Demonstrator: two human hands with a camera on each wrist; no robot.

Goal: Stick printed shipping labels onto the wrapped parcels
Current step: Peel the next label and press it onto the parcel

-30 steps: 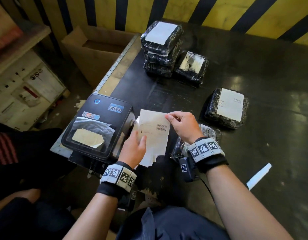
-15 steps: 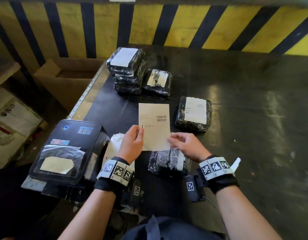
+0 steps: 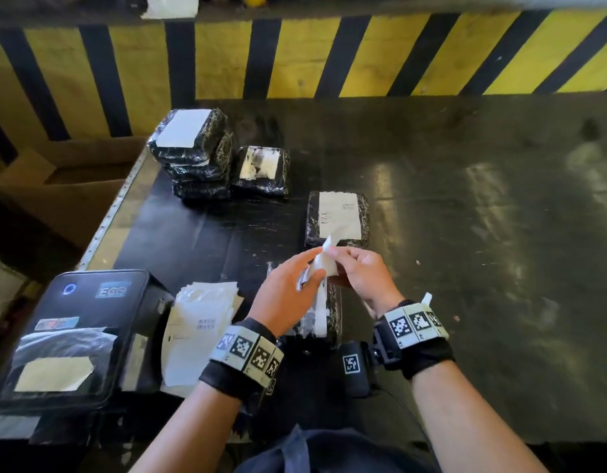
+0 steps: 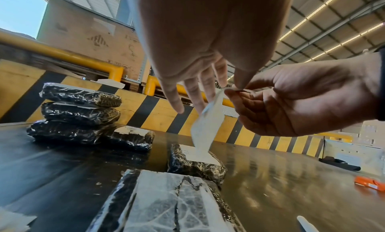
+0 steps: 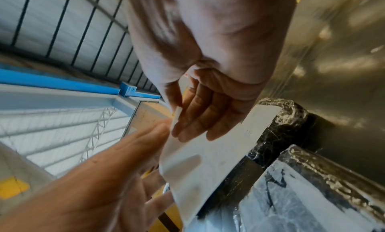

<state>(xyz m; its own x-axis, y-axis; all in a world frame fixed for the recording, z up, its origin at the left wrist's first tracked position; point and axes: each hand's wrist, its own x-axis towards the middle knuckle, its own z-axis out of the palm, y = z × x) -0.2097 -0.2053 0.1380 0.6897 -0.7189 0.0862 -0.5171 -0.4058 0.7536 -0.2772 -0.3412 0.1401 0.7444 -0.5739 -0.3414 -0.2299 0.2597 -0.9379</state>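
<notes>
Hands, left (image 3: 288, 291) and right (image 3: 360, 274), are now pinching together on a label's (image 3: 324, 264) top corner, formerly held flat, peeling its backing above the near unlabelled parcel (image 4: 166, 202).

Probably warehouse; hazard-striped barrier (image 3: 295, 56); stacked wrapped parcels (image 3: 192, 155); label printer (image 3: 76, 332)

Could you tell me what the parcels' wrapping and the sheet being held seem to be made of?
Parcel wrapping: likely clear plastic film over something dark; it is glossy and wrinkled. Sheet, held by both hands: probably thin matte white paper, possibly label stock; it bends freely.
</notes>
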